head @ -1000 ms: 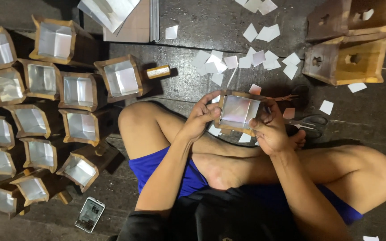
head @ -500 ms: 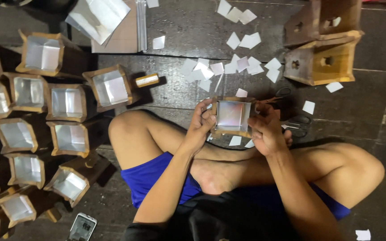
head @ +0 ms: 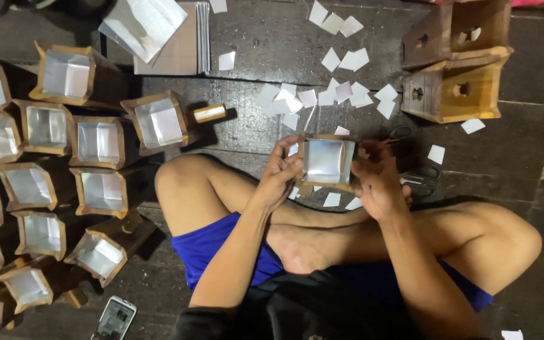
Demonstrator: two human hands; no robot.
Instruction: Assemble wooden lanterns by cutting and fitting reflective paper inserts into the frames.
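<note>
Floor [head: 524, 151]: dark stone slabs; I sit cross-legged on them, work held above my shins.
Lined boxes [head: 99, 141]: rows of wooden boxes with silvery lining stand to my left, openings up.
Bare boxes [head: 458, 91]: two unlined wooden boxes with round holes lie at upper right, well apart from the rows.
Sheet stack [head: 177, 38]: cardboard and foil sheets lie at the top, beyond the rows.
Box [head: 327, 161]: held off the floor between both hands, open face toward me, foil lining inside.
Left hand [head: 279, 171]: grip clamped on the box's left wall, fingers curled over the rim.
Right hand [head: 378, 177]: grip clamped on the right wall, thumb near the rim.
Scissors [head: 420, 173]: on the floor just beside my right hand.
Paper scraps [head: 341, 88]: white squares scattered beyond the box.
Glue stick [head: 209, 113]: lying near one lined box.
Doing it well, I judge: steady the box with one hand, press the foil flat into corners, smoothing outward to avoid creases.
</note>
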